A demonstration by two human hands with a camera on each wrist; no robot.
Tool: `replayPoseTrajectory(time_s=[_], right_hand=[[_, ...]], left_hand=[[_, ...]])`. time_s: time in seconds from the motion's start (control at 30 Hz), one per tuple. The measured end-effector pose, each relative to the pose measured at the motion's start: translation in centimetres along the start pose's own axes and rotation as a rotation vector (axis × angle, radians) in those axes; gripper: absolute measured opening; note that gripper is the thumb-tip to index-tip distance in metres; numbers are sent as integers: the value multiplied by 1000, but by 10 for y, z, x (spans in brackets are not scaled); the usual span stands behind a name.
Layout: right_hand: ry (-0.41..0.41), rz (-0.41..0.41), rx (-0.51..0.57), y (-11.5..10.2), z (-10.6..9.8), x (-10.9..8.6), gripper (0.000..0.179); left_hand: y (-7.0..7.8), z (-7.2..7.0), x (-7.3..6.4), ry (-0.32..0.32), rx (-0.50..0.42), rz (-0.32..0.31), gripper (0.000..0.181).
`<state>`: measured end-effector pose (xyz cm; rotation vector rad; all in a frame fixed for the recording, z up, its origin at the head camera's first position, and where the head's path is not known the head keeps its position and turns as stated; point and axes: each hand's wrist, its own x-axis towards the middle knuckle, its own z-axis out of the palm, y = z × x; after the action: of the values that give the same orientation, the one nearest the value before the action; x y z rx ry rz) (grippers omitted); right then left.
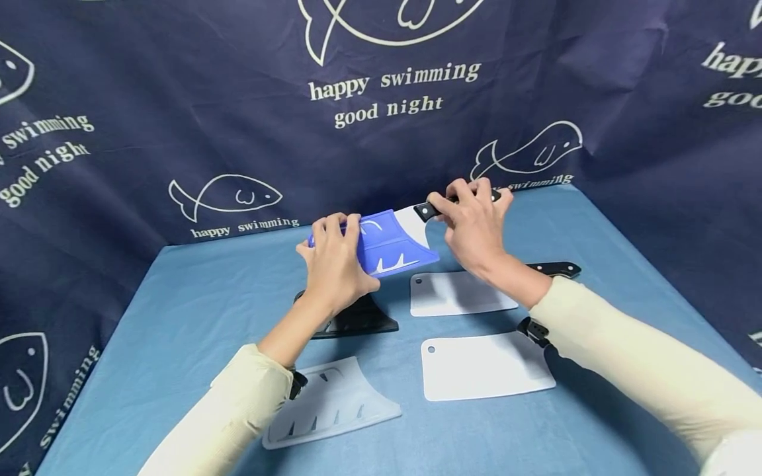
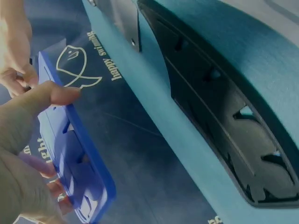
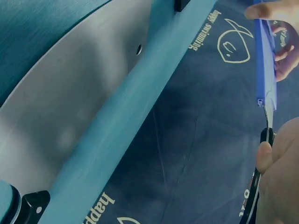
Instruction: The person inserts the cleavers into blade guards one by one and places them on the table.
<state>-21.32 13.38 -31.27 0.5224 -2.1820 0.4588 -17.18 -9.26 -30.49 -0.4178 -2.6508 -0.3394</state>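
A blue blade guard [image 1: 389,241] covers most of a cleaver's blade [image 1: 413,223], and only the part by the handle shows. My left hand [image 1: 336,261] grips the guard at its far left end, thumb on one face and fingers on the other in the left wrist view. The right hand [image 1: 476,228] holds the cleaver's black riveted handle [image 1: 425,211]. In the right wrist view the blade section [image 3: 267,115] runs straight into the guard [image 3: 266,70]. Guard and cleaver are held up above the table, the handle end slightly higher.
Below the left hand lie a black blade guard [image 1: 360,318] and a translucent whitish one [image 1: 336,403] on the blue tablecloth [image 1: 196,317]. Two more cleavers [image 1: 461,294] lie to the right, the nearer blade [image 1: 485,370] partly under the right forearm. A dark printed curtain [image 1: 238,119] hangs behind.
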Motion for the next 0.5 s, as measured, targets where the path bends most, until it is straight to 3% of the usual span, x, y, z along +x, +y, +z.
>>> replayPoseTrajectory(time_s=[0.27,0.5], right_hand=[[-80,41,20,-1,5,-9,29],[-99,55,31,6,7,-9,29]], left_hand=[[0,1,-2,-99,39,9,103],[-1,4,3,-144,61,18,101]])
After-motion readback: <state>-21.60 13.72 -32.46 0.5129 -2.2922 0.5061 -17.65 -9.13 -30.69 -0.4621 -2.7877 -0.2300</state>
